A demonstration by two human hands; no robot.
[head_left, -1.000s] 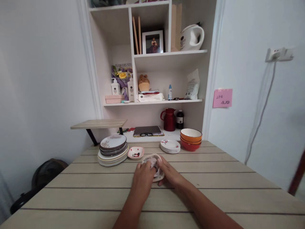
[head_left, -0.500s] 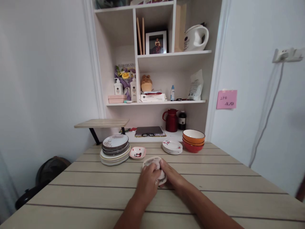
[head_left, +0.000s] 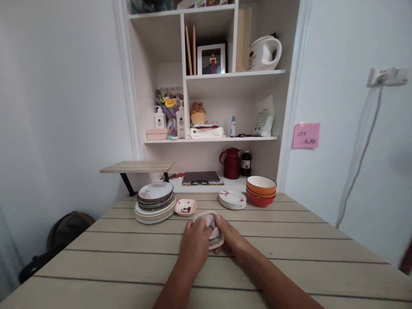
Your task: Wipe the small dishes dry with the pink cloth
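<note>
A small pale dish (head_left: 219, 243) is tilted above the near middle of the tabletop, between my two hands. My right hand (head_left: 232, 237) grips its right side, with the thumb along the rim and fingers underneath. Inside the dish lies a crumpled whitish cloth (head_left: 210, 220). My left hand (head_left: 195, 237) is closed on this cloth, its curled fingers pressing into the dish; its fingertips are partly hidden. Just beyond the hands sits a square pink-rimmed dish (head_left: 186, 207) with a red and black picture.
Stacked plates (head_left: 156, 202) stand at the back left, beside a small raised shelf (head_left: 137, 167). Small flowered plates (head_left: 232, 200) and orange and red bowls (head_left: 261, 191) are at the back right. Behind them are a closed laptop (head_left: 201, 177), glasses (head_left: 199, 183) and a red jug (head_left: 231, 163).
My left hand has shifted slightly left within the dish, showing more of the cloth. My right hand keeps its hold on the dish, which stays in nearly the same place.
</note>
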